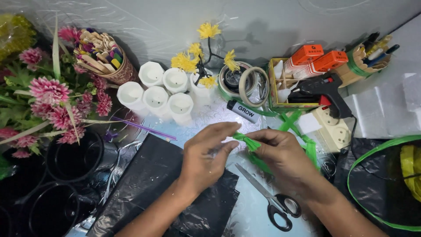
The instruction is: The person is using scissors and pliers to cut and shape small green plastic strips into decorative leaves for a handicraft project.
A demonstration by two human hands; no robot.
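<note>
1. The left hand point(206, 153) and the right hand point(280, 153) meet over the middle of the table, just above the scissors point(272, 197), which serve as the landmark here.
2. Between them is a green ribbon piece point(246, 141), gathered into a small bunch. The right hand's thumb and fingertips are pinched together on it; its loose green tail runs under the palm and out to the right.
3. The left hand's fingers reach toward the bunch from the left, the fingertips at its end; the blur of the fingers makes it unclear whether they actually clamp it or only touch it.
4. The scissors lie flat, black handles toward the person, blades closed and pointing up-left toward the hands.
5. Left of the scissors a black plastic sheet point(153, 184) is spread under the left forearm.
6. Above the scissors, beyond the hands, a black marker pen point(242, 110) lies tilted, and just behind it stand rolls of tape point(245, 83).
7. Up-left of the scissors is a cluster of white cups point(155, 94), one holding a dark stem with yellow flowers point(197, 57).
8. Far left of the scissors are pink flowers point(52, 101), empty black pots point(74, 160) and a holder of coloured craft sticks point(103, 57).
9. Up-right of the scissors a black glue gun point(326, 90) rests over a white power strip point(333, 127), beside a small box point(285, 85) with orange-capped tubes.
</note>
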